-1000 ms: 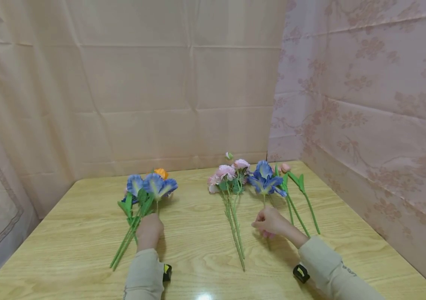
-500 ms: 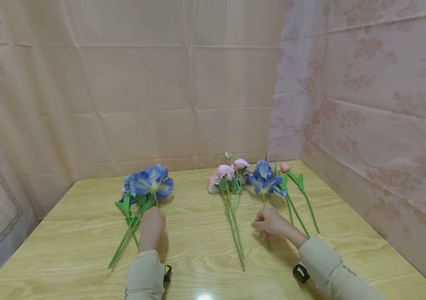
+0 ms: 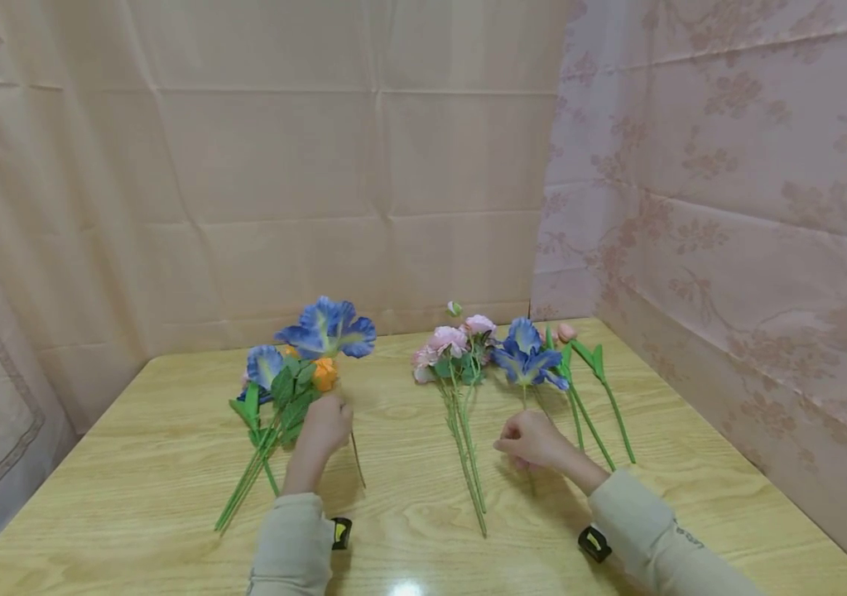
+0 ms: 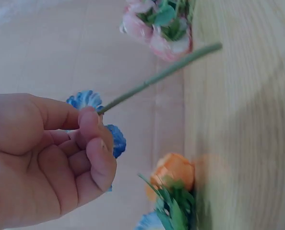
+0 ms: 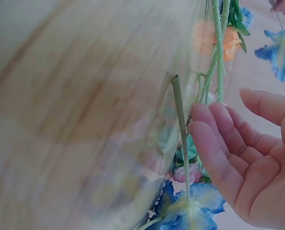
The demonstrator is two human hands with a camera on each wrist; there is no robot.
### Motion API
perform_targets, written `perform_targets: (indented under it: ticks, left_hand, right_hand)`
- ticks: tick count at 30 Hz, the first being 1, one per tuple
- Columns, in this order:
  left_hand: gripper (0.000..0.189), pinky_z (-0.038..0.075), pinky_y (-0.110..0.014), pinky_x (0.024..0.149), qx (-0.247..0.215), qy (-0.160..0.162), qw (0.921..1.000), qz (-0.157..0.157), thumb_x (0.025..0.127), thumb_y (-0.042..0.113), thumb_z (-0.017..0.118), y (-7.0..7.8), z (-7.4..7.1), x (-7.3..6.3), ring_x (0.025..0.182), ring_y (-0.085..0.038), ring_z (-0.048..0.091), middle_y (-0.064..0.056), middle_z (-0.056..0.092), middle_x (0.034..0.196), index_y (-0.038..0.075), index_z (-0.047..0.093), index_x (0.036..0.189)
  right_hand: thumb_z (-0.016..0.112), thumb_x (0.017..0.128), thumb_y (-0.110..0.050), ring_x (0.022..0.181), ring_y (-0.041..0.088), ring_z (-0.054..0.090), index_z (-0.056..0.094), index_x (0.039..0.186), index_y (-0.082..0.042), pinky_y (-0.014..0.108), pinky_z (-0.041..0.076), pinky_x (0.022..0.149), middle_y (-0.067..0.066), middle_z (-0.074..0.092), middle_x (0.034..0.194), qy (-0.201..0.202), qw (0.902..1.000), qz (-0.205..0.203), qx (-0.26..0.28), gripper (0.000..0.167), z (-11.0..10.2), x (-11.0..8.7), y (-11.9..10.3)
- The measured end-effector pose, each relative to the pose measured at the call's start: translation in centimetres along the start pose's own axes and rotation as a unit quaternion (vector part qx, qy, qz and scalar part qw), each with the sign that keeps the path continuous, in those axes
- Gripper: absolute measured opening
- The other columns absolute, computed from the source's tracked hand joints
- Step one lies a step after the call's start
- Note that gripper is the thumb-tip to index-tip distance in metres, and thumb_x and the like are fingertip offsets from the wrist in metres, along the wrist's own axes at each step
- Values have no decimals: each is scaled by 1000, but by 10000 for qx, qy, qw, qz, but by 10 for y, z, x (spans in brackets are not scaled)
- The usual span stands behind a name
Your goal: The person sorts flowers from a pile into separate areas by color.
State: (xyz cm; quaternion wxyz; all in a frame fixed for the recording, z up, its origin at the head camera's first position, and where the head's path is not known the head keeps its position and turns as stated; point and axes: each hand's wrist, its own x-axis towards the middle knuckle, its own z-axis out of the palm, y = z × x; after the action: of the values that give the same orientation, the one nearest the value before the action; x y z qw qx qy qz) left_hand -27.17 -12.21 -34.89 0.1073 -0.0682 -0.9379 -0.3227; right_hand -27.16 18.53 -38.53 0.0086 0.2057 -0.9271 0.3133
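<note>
In the head view, my left hand [image 3: 324, 426] pinches the thin stem [image 4: 157, 76] of a blue artificial iris [image 3: 329, 329] between thumb and fingers. The bloom is raised above a pile holding another blue iris [image 3: 264, 366], an orange flower [image 3: 324, 374] and green leaves; the stem's lower end slants down to the right. My right hand [image 3: 535, 439] is by the stem of a blue iris [image 3: 526, 356] lying on the right. In the right wrist view its fingers are loosely bent, the thumb stands apart, and that stem [image 5: 181, 120] runs beside the fingertips, not gripped.
Pink flowers [image 3: 449, 341] on long green stems lie mid-table, between the hands. Pink tulips [image 3: 566, 333] with green leaves are at the right. The wooden table [image 3: 393, 472] meets a beige curtain [image 3: 267, 165] at the back and a floral cloth [image 3: 751, 207] at the right.
My left hand has drawn the blue iris up and to the right from the pile, uncovering the orange flower and leaves. The right hand has barely moved.
</note>
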Motion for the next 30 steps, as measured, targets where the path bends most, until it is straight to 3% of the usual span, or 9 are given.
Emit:
perform_targets:
  ticks: [6,11,17,21,27,30]
  left_hand:
    - [30,40,-27,44,-478,-269,9983,172,86,0,39,16,5,0,41,-14,52,-4,49,48,6,42,56]
    - [27,41,-26,44,-756,-623,9950,194,90,5,40,31,11,-2,45,-18,54,-4,51,55,4,46,64]
    - [25,39,-26,42,-1033,-971,9881,600,90,3,39,45,21,-6,47,-22,55,-4,50,54,3,46,66]
    - [25,39,-25,41,-1197,-1188,9818,873,90,3,39,53,28,-9,44,-18,54,-4,50,53,3,47,66]
    - [22,45,-26,44,-1585,-1662,9684,978,92,3,40,59,38,-11,46,-15,53,-4,52,57,-1,52,73]
    - [21,45,-26,45,-1642,-1747,9648,1079,92,4,41,63,40,-12,47,-14,53,-4,52,57,-2,52,75]
  right_hand:
    - [63,81,-12,46,6,46,64,71,-6,24,41,48,-5,53,54,260,9994,-103,-192,11,1,1,-8]
    - [61,84,-10,56,18,56,63,84,1,25,45,47,6,59,65,-41,9985,-240,481,11,4,2,-20]
    - [59,85,-9,60,30,58,61,91,9,23,46,45,15,61,68,-482,9895,-857,1062,19,10,3,-43]
    - [58,86,-9,61,33,59,59,95,13,28,49,47,18,62,72,-706,9827,-932,1438,24,17,3,-56]
    - [56,87,-4,65,32,61,57,97,15,39,51,52,19,62,77,-1043,9671,-850,2157,21,29,1,-65]
    - [55,87,-1,64,31,62,58,94,15,41,51,53,18,62,75,-1111,9609,-816,2400,18,33,1,-66]
